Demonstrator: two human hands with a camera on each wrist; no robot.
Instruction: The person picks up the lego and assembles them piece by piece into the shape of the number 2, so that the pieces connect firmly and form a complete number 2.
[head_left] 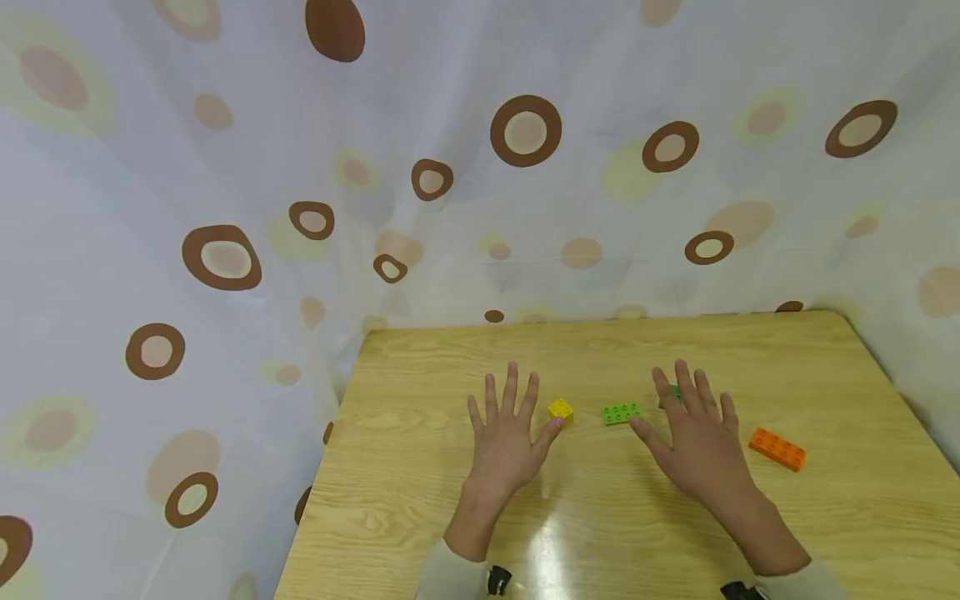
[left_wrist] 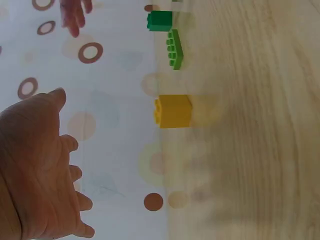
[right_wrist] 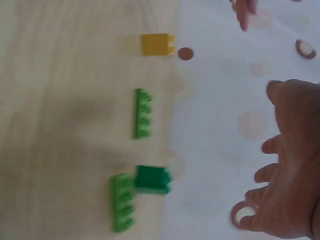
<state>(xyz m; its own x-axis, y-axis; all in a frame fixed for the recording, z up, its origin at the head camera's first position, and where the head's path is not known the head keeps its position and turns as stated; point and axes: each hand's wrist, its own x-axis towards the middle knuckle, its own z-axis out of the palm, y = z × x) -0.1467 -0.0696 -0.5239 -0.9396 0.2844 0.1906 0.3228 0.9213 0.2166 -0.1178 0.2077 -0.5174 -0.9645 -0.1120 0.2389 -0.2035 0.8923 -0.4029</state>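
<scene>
Fingers spread, my left hand point(head_left: 504, 446) hovers over the table, its thumb overlapping a yellow toy building brick point(head_left: 560, 411) in the head view. In the left wrist view, that yellow brick point(left_wrist: 174, 111) stands apart from the palm. My right hand point(head_left: 697, 442) is also held out flat with spread fingers, holding nothing. It partly covers a dark green brick point(head_left: 670, 397); a low light green brick point(head_left: 621, 414) lies left of its thumb. Another light green brick point(right_wrist: 122, 202) shows beside the dark green brick point(right_wrist: 152, 179) in the right wrist view. An orange brick point(head_left: 777, 449) lies right of this hand.
The wooden table point(head_left: 420, 392) reaches back to a white curtain point(head_left: 450, 83) with brown and beige circles. The curtain also hangs along the left and right sides. Light reflects off the tabletop between the forearms.
</scene>
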